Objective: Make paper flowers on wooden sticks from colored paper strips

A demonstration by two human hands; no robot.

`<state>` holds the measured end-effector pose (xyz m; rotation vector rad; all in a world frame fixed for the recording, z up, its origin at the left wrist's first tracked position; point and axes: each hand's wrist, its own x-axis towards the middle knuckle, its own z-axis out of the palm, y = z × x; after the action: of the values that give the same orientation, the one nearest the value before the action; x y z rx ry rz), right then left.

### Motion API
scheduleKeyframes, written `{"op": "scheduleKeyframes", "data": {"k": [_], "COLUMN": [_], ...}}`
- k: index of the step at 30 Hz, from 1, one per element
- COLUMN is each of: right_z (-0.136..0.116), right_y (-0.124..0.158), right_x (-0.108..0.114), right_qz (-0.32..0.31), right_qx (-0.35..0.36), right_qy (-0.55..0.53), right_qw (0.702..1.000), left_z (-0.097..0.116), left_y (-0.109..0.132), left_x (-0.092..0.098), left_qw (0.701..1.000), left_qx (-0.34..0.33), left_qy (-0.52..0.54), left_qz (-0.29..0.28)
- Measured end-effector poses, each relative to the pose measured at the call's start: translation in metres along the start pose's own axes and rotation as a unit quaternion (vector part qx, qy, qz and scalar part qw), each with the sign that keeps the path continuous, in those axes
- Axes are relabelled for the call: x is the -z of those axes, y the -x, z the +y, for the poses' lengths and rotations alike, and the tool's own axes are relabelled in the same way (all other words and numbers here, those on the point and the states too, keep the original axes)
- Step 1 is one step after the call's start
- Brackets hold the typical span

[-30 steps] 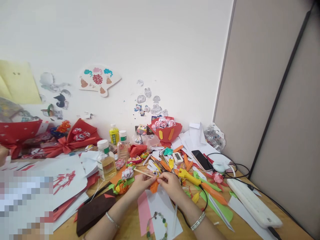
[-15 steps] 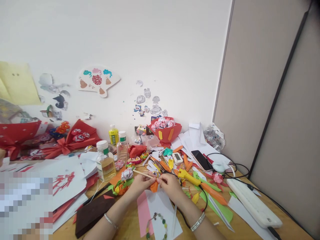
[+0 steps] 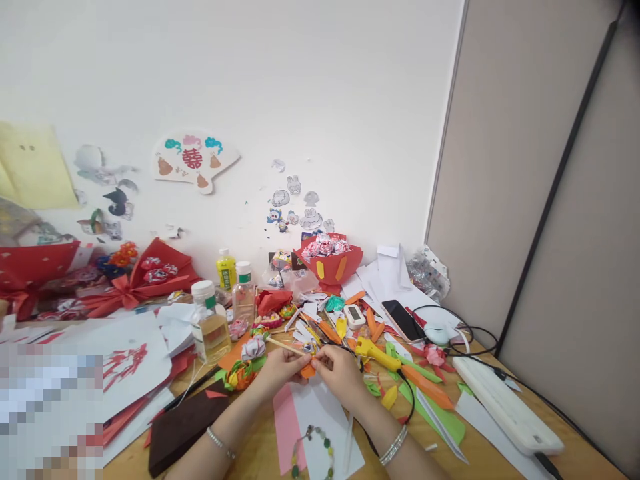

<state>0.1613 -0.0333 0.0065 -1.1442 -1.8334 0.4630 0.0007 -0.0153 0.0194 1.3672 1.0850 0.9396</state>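
Note:
Both hands meet over the middle of the table, pinching a small piece of orange paper between them. My left hand has its thumb and fingers closed on the paper's left side, and a thin pale stick juts up and left from that hand. My right hand grips the paper's right edge with closed fingertips. Below them lie a white sheet and a pink sheet, with a green and yellow bead bracelet on top. A yellow glue gun rests right of my right hand.
Several paper scraps and flowers crowd the table around my hands. Bottles stand at left, near a dark brown box. A red paper bouquet stands at the back. At right are a phone, cables and a white power strip.
The orange paper between my fingers has shifted slightly and shows less of its lower tip. My hands stay in nearly the same place.

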Motion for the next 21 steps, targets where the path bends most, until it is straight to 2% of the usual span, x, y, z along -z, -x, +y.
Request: {"op": "scheduleKeyframes", "data": {"k": [7,13,21], "right_z": [0.0000,-0.0003,0.0000], "right_y": [-0.0018,-0.0012,-0.0014], "right_x": [0.0024,0.0005,0.0020], "right_qz": [-0.030,-0.003,-0.035], "right_qx": [0.005,-0.017,0.007], "right_qy": [0.013,0.001,0.004], "right_qw": [0.999,1.000,0.999], "left_z": [0.0022,-0.0011,0.0070], "left_y": [0.0021,0.0002,0.0052], "left_x": [0.0000,-0.0018,-0.0011], "left_qw": [0.999,0.999,0.998], "left_qx": [-0.027,0.001,-0.035], "left_qy": [0.022,0.037,0.048], "left_qz": [-0.014,-0.003,-0.015]}}
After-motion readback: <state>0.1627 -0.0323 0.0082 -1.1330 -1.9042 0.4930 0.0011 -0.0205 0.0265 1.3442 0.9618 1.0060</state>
